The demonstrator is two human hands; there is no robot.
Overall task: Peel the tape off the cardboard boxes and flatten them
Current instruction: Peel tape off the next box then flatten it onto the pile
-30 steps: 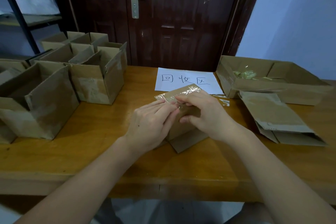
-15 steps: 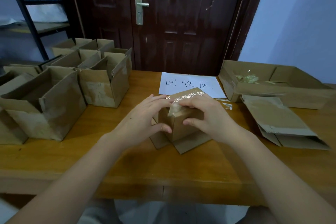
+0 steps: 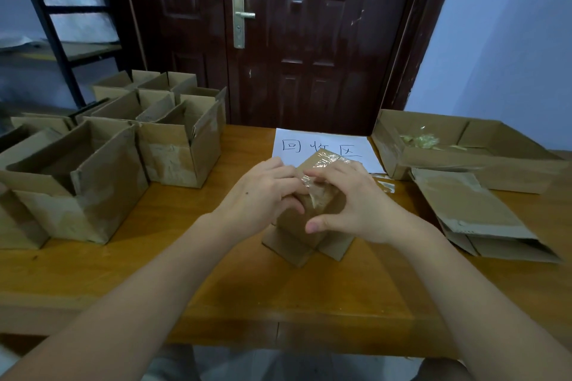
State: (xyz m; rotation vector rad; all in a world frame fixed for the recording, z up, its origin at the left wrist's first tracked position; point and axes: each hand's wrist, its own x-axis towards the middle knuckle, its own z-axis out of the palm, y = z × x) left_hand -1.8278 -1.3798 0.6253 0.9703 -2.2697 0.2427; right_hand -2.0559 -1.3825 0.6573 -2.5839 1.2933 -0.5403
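1. Standing at the left of the table (image 3: pixel 161 260) are open cardboard boxes (image 3: pixel 93 182).
2. At the middle, the left hand (image 3: pixel 263 195) grips the small box (image 3: pixel 309 223); the right hand (image 3: pixel 356 204) pinches its clear tape (image 3: pixel 312 182).
3. A flattened box (image 3: pixel 470 210) lies at the right, before a tray box (image 3: pixel 464 148).

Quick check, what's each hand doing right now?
Left hand: grips the small cardboard box, steadying it.
Right hand: fingers pinch the clear tape on the box's top.
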